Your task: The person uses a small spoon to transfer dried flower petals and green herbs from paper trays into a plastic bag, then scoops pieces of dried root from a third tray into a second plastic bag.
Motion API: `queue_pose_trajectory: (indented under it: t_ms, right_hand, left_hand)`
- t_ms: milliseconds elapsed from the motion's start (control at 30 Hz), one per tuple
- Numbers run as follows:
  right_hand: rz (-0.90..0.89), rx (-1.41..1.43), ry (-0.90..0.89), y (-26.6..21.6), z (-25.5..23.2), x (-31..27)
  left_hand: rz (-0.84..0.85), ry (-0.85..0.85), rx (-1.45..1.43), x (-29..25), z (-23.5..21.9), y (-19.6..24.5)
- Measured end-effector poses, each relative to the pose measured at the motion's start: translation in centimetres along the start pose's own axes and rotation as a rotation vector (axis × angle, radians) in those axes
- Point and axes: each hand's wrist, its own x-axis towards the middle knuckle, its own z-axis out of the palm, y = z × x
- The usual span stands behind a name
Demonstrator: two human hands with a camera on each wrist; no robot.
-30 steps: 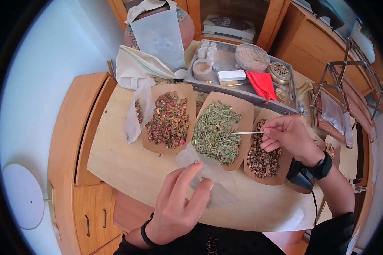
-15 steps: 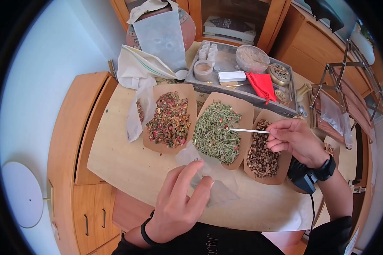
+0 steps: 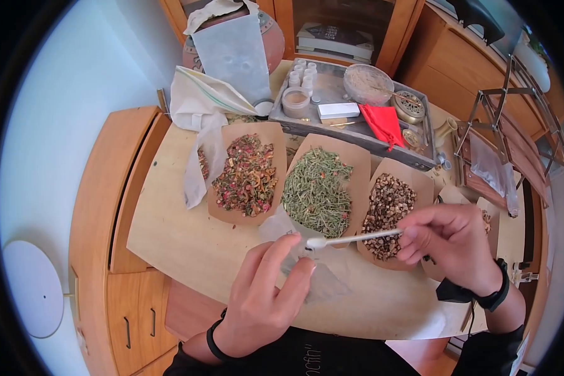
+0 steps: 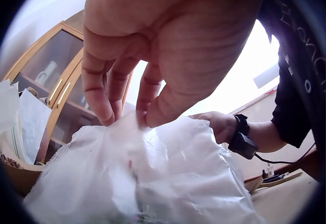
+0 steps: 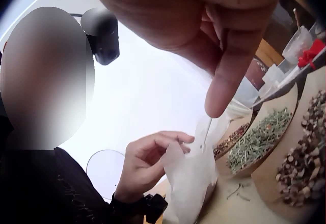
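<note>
A translucent pouch [image 3: 324, 282] is pinched at its upper edge between the thumb and fingers of my left hand [image 3: 263, 294]. In the left wrist view the pouch [image 4: 117, 173] hangs below the fingertips, with faint dark bits showing through. My right hand [image 3: 454, 244] pinches the handle of a small pale spoon [image 3: 363, 237], whose bowl lies at the pouch's mouth close to my left fingers. Behind the pouch sits a cardboard tray of green dried herb [image 3: 319, 194]. Another tray, of chopped brown pieces [image 3: 388, 203], lies partly under my right hand.
At left is a tray of dried petals [image 3: 247, 175], beside a crumpled translucent bag [image 3: 200, 178]. A grey tray [image 3: 332, 133] at the back carries small white bottles, a bowl and a red pouch [image 3: 382, 125]. A folding wooden rack [image 3: 507, 144] stands at right.
My right hand has brought the spoon from the green herb tray toward me and down to the pouch's mouth. My left hand has stayed in place with the pouch.
</note>
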Motion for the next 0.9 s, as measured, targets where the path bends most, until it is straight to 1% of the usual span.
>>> queue_pose_trajectory:
  t_ms: [67,100,133,200,233,367,433,467,533,567,633,667,733,900]
  right_hand:
    - [-0.064,0.018,0.102,-0.5,-0.8,0.8]
    - [-0.092,-0.025,0.136,-0.5,-1.3,1.4]
    - [-0.092,-0.025,0.137,-0.2,-1.8,2.2]
    - [-0.107,-0.078,0.199,1.0,-2.7,3.9]
    - [-0.081,-0.114,0.216,1.1,-2.7,4.4]
    - [-0.094,-0.215,0.163,3.0,-2.9,6.0]
    - [0.003,-0.110,0.084,3.2,-2.7,6.4]
    - [0.004,-0.110,0.084,3.3,-2.5,6.6]
    - [0.138,0.008,0.020,3.4,-2.3,6.9]
    - [0.138,0.008,0.020,3.6,-2.3,7.0]
    - [0.210,0.188,0.006,4.3,-2.5,7.3]
    - [0.211,0.187,0.004,4.6,-2.5,7.4]
    - [0.264,0.284,0.014,5.1,-2.8,7.4]
    - [0.264,0.339,-0.003,5.7,-3.4,7.1]
  left_hand:
    - [0.002,0.000,0.001,0.0,-0.1,0.0]
    - [-0.001,-0.001,0.000,0.0,-0.2,0.0]
    - [-0.003,-0.002,-0.001,-0.1,-0.2,0.0]
    - [0.000,-0.005,0.004,-0.2,-0.2,0.1]
    - [0.001,-0.006,0.011,-0.2,-0.2,0.1]
    - [-0.011,-0.008,0.018,-0.3,-0.3,-0.1]
    - [-0.011,-0.001,0.018,-0.3,-0.3,-0.1]
    - [-0.011,-0.002,0.017,-0.3,-0.3,-0.1]
    - [-0.013,-0.004,0.016,-0.3,-0.3,-0.1]
    - [-0.014,-0.004,0.016,-0.3,-0.3,-0.2]
    - [-0.009,0.000,0.022,-0.3,-0.3,-0.2]
    - [-0.010,0.000,0.022,-0.3,-0.3,-0.2]
    - [-0.005,0.000,0.018,-0.2,-0.2,-0.2]
    - [-0.003,-0.004,0.016,-0.2,-0.2,-0.2]
